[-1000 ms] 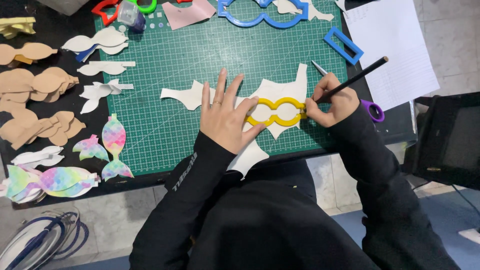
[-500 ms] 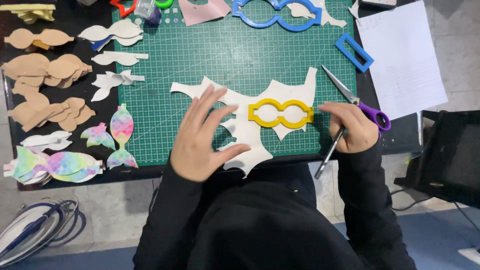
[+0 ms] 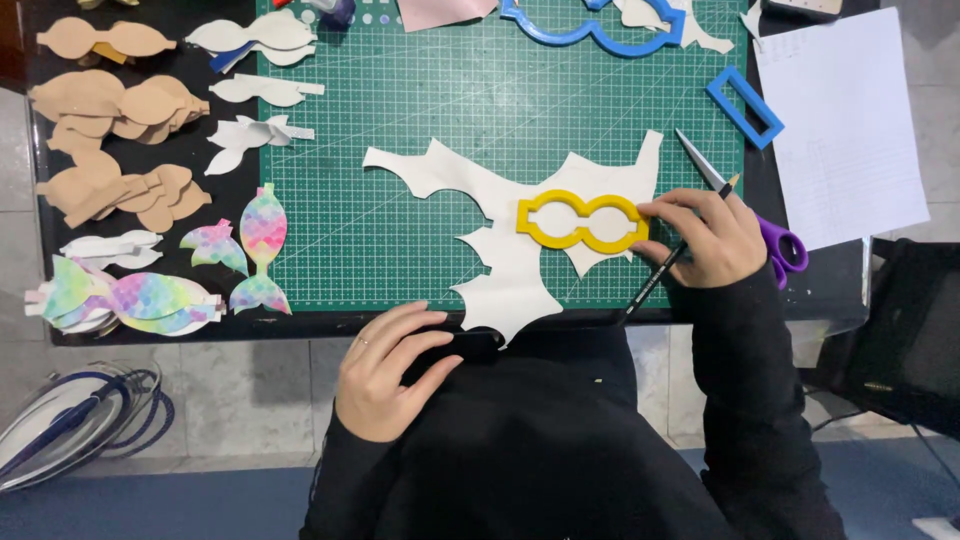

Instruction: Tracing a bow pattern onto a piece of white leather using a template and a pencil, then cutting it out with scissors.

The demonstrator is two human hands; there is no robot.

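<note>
A yellow outline template (image 3: 583, 221) lies on a ragged white sheet (image 3: 510, 225) on the green cutting mat (image 3: 400, 110). My right hand (image 3: 705, 238) holds a black pencil (image 3: 668, 262) and its fingertips touch the template's right end. My left hand (image 3: 385, 368) rests off the table, against my dark clothing near the table's front edge, fingers loosely apart and holding nothing. Scissors with purple handles (image 3: 770, 232) lie just behind my right hand.
Tan cut-out shapes (image 3: 110, 150), white cut-outs (image 3: 255, 85) and rainbow mermaid-tail pieces (image 3: 245, 248) cover the table's left side. A blue rectangular frame (image 3: 745, 108), a large blue template (image 3: 590, 25) and a white paper (image 3: 845, 120) lie at the right and back.
My left hand has left the white sheet and pulled back off the table to my lap. My right hand stopped tracing and now touches the template's right end.
</note>
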